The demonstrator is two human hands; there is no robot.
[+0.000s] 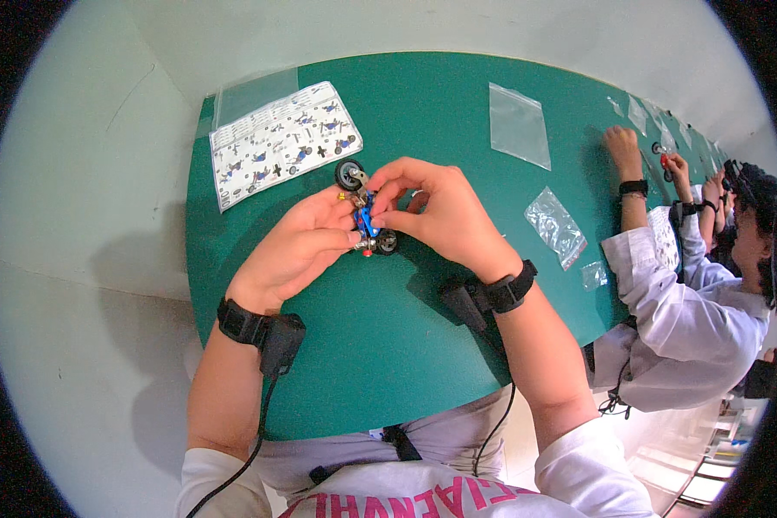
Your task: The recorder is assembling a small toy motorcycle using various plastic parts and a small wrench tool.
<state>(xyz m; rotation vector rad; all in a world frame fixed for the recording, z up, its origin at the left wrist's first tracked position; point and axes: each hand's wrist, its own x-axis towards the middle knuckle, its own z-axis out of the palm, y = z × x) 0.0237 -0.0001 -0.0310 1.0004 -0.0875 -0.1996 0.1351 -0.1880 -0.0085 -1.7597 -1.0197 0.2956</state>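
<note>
A small blue toy motorcycle (364,217) with two black wheels is held up over the green table, between my two hands. My left hand (300,246) grips it from the left, thumb and fingers around its lower side near a red part. From the right, my right hand (440,210) pinches the blue body with thumb and fingertips. One black wheel (350,174) sticks out at the top, the other (387,242) at the lower right. Parts of the motorcycle are hidden by my fingers.
An instruction sheet (285,145) with pictures lies on the green table (423,345) at the far left, partly over a clear bag (255,97). Toward the right lie a clear zip bag (519,126), a crinkled bag (556,228) and a small wrapper (594,275). A co-worker (682,302) sits at the right.
</note>
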